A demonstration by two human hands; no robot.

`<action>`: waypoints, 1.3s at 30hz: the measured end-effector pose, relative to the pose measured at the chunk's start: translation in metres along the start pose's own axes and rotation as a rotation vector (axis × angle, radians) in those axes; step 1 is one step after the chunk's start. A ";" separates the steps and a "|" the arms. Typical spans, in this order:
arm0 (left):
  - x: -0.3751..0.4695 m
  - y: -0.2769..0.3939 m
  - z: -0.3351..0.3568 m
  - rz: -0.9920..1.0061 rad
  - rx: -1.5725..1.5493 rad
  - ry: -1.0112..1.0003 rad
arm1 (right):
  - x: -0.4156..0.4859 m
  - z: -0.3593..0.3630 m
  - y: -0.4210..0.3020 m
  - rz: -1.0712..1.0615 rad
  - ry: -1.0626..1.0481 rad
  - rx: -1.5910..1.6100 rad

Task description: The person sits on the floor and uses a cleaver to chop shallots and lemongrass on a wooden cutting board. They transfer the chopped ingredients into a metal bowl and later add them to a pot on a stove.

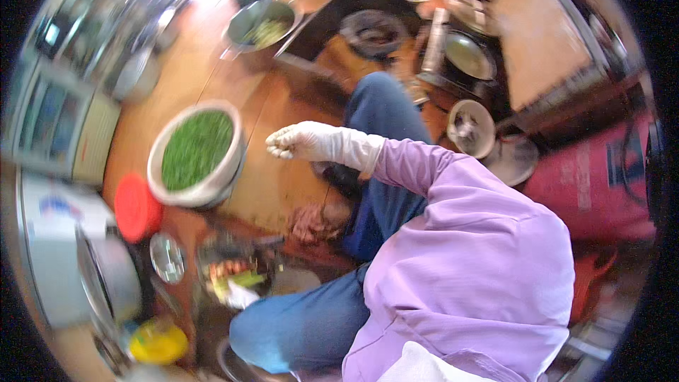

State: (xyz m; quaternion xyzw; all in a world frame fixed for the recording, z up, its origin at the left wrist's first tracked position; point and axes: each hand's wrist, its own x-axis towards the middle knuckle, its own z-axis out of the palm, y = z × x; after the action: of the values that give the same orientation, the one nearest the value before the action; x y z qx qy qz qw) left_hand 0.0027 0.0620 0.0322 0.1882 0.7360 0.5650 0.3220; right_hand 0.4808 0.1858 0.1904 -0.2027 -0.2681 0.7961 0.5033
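My right hand (289, 140), in a white glove, hangs over the wooden floor (265, 185) with its fingers bunched together. The picture is too blurred to tell whether anything small is inside them. Just beyond the fingertips, without contact, stands a round whitish basin (155, 170) heaped with finely cut green leaves (196, 148). My sleeve (408, 162) is light purple, and my blue-trousered legs (302, 323) are bent on both sides of the space in front of me. My left hand is out of view.
A red round lid (137, 207) lies beside the basin. Nearer my leg are food pieces (233, 273). Pots and bowls, one a steel pot (260, 26), stand farther off near a dark tray (360, 10). A pale bowl (471, 128) and a magenta box (589, 185) are behind my arm.
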 end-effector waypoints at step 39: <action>-0.257 0.266 0.252 1.289 0.169 -0.396 | -0.524 -0.221 -0.214 -0.611 1.417 0.075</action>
State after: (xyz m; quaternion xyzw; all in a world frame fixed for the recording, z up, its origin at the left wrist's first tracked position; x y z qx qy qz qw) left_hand 0.3386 0.1535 0.3139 0.7136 0.4455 0.5396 0.0340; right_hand 0.9751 -0.1672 0.1822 -0.5636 0.1009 0.3105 0.7588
